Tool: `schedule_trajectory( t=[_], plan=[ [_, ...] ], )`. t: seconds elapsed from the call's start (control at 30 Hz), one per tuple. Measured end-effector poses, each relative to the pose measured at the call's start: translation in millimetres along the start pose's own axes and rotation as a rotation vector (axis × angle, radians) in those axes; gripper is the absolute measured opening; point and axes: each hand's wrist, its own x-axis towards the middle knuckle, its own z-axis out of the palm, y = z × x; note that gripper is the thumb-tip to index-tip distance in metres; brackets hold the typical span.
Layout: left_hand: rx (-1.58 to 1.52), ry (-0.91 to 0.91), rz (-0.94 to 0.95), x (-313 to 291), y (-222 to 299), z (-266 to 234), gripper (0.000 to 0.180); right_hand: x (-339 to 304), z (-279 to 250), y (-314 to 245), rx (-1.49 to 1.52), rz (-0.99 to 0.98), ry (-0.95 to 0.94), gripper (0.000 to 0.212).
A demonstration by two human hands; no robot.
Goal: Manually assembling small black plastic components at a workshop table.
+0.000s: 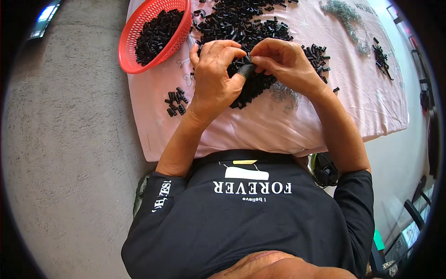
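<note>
My left hand [215,65] is closed in a pinch on a small black plastic part [247,60]. A dark finger cot [245,71] covers its thumb. Meeting it from the other side, my right hand [291,65] has its thumb and fingertips pressed together at the part's end. Whatever those right fingertips grip is too small to make out. Under both hands lies a pile of similar black parts [258,87]. Thin silvery metal springs [284,94] are heaped below my right hand.
A red perforated plastic basket [124,52] of black parts stands at the left. More loose parts [241,23] cover the far middle of the pink cloth [223,135]. A small group [176,101] lies left, another [382,59] far right. Tangled springs [346,18] lie at the far right.
</note>
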Motion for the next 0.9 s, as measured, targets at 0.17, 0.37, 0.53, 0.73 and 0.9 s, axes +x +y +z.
schedule_trajectory(
  t=[0.17, 0.37, 0.53, 0.73, 0.9],
  plan=[
    [0.048, 0.019, 0.069, 8, 4, 4, 0.026, 0, -6, -12, 0.122, 0.106, -0.047, 0.013],
    [0.004, 0.074, 0.072, 11, 9, 7, 0.027, 1, -13, -5, 0.103, 0.070, -0.014, 0.016],
    [-0.042, -0.032, 0.104, -11, 13, 2, 0.025, 4, -25, 2, 0.189, 0.027, 0.114, 0.019],
    [-0.040, -0.171, 0.096, -41, 33, 4, 0.024, 10, -27, 7, 0.279, 0.069, 0.196, 0.019],
    [0.019, -0.212, 0.148, -52, 49, 17, 0.027, 7, -26, 8, 0.238, 0.104, 0.130, 0.020]
  ],
)
